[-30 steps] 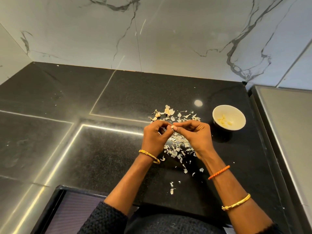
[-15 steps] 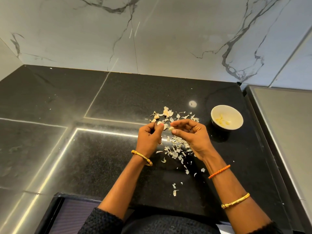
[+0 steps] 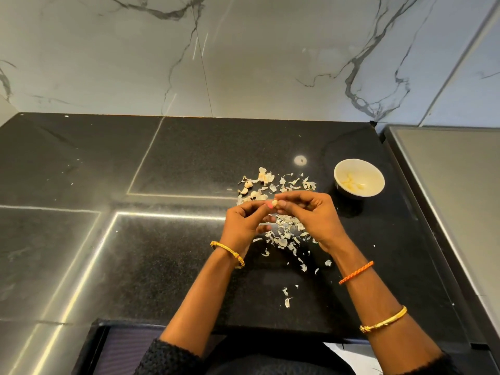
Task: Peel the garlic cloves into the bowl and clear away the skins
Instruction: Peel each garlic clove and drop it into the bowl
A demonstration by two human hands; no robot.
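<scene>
**Now: one clove pinched between both hands, over the skins**

Currently one small pale garlic clove (image 3: 274, 203) sits between the fingertips of the left hand (image 3: 244, 226) and the right hand (image 3: 311, 215), both pinching it above the black speckled stone countertop (image 3: 167, 253). Clove is too small to tell its long axis or which way it points.

One round white bowl (image 3: 359, 177) stands right of the hands, well apart from them, holding a few peeled pale yellow cloves (image 3: 351, 181); exact count unclear, roughly four or five.

Loose papery whitish skins (image 3: 284, 236) scattered under and beyond the hands, too many to count. At least two unpeeled cloves (image 3: 246, 186) lie at the far left edge of the pile.

Wrists: one gold bangle (image 3: 228, 253) on the left; one orange cord bracelet (image 3: 355, 272) plus one gold bangle on the right.
</scene>
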